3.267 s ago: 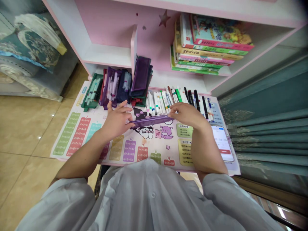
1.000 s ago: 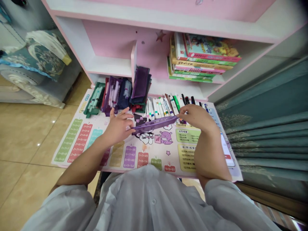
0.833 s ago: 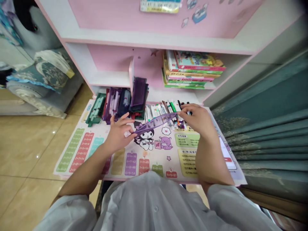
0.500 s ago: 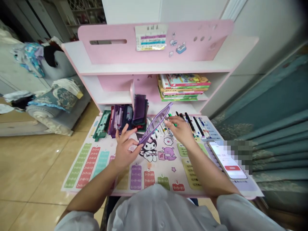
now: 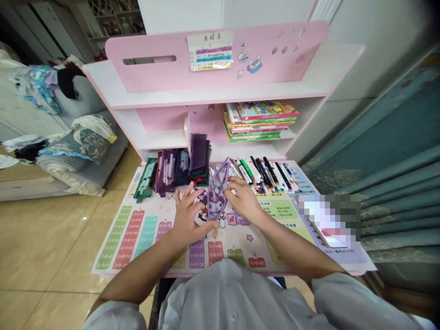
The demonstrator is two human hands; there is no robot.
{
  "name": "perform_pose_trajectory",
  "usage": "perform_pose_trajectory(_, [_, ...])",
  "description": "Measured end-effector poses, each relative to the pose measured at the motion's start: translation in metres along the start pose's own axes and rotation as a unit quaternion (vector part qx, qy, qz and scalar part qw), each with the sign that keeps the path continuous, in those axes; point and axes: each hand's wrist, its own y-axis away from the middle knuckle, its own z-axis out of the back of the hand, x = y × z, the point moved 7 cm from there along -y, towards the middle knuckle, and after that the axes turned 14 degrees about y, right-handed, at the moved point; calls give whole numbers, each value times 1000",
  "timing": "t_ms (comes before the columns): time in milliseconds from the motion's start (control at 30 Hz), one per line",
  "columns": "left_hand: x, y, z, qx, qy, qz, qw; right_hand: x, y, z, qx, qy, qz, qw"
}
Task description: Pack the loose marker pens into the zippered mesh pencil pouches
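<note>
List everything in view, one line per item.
mesh pencil pouch: one, translucent purple, upright between the hands
times-table mat: one, pale with coloured panels, under the hands
pencil pouches: several, purple, navy and green, along the mat's far edge
markers: many, mixed colours, in a row right of those pouches
books: one stack, multicoloured, on the shelf
shelf unit: one, pink and white, behind the mat
phone: one, partly pixelated, on the mat's right
curtain: one, teal, right
sofa: one, grey, left
floor tiles: many, beige, left
left hand: one, fingers spread, at the pouch's lower end
right hand: one, at the pouch's upper part
shirt: one, white, worn
</note>
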Motion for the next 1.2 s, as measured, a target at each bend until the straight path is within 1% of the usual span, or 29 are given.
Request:
perform_pose_trajectory(133, [21,-2,3,-17,-18,120,993,18,19,-10,55,-4,64,996])
perform_pose_trajectory(200, [32,-4,0,-10,-38,159,987,23,28,-17,77,-14,88,993])
perform_pose_trajectory(367, [48,-4,-11,50,-57,201,977,17,38,-39,118,-12,106,987])
perform_pose_trajectory(500, [52,-2,-17,94,-60,227,968,8,39,-52,131,-2,100,986])
perform_pose_trajectory(600, [54,-1,-20,111,-59,235,964,5,39,-57,128,-2,97,987])
perform_pose_trajectory(667, [56,0,-21,113,-58,239,963,3,34,-56,116,-2,91,989])
perform_pose_trajectory(733, [56,0,-22,109,-53,243,962,-2,23,-52,92,12,70,993])
perform_pose_trajectory(833, [57,-1,-21,98,-44,252,962,-12,-3,-47,53,80,15,995])
perform_pose_trajectory(867, [57,-1,-22,96,-43,258,961,-15,-12,-48,54,110,-1,992])
perform_pose_trajectory(933, [58,-1,-23,99,-41,270,957,-21,-27,-56,74,170,-31,982])
perform_pose_trajectory(1033, [61,-1,-27,123,-42,279,951,-30,-41,-72,109,239,-63,963])
perform_pose_trajectory(1133, [65,0,-29,144,-59,276,948,-34,-43,-84,118,274,-64,952])
perform_pose_trajectory(1200, [67,0,-29,145,-69,271,949,-33,-42,-88,119,286,-51,950])
